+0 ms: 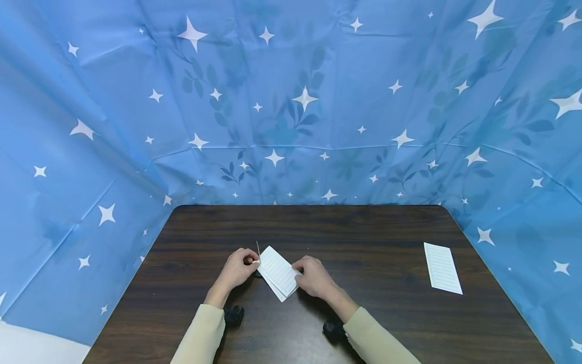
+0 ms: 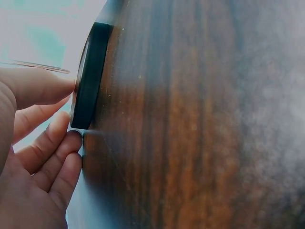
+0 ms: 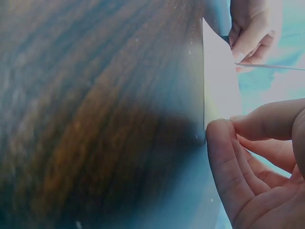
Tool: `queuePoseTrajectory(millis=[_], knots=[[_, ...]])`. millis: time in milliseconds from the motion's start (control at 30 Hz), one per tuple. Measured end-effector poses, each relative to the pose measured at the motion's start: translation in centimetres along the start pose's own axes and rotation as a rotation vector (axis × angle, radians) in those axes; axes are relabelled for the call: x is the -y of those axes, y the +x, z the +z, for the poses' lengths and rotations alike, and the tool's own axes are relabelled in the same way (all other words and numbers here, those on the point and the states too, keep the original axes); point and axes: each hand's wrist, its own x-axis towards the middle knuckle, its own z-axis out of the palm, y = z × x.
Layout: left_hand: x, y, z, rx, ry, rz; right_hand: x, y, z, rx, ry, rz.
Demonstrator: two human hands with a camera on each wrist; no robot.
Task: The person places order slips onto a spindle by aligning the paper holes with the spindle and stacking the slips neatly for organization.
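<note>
A small stack of white lined paper cards [image 1: 278,273] is tilted over the table, one sheet slightly offset beneath another. My right hand [image 1: 314,277] pinches the stack's right corner between thumb and fingers. At the left corner, my left hand [image 1: 239,266] pinches a thin pale strip [image 3: 271,66], which sticks out past the fingertips; what it is cannot be made out. A dark, thick-edged object [image 2: 89,78] lies by the left thumb, mostly hidden from the head view under hand and cards. The right wrist view shows the stack nearly edge-on.
Another white lined card [image 1: 443,268] lies flat toward the right of the dark wood table [image 1: 364,242]. Black wrist devices [image 1: 234,316] sit by both sleeves. A blue star-patterned cloth [image 1: 291,101] hangs behind the table.
</note>
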Motion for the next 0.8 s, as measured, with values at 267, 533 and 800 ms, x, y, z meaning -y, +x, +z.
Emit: queuePoseTrajectory(millis=[267, 533, 800], knots=[[0.0, 0.0, 0.0, 0.012, -0.001, -0.027, 0.2, -0.6, -1.2, 0.01, -0.014, 0.025], [0.0, 0.1, -0.1, 0.021, -0.006, -0.034, 0.3, -1.1, -2.2, 0.015, 0.014, 0.0], [0.0, 0.0, -0.1, 0.034, -0.015, -0.051, 0.1, -1.5, -3.1, 0.013, 0.053, -0.016]])
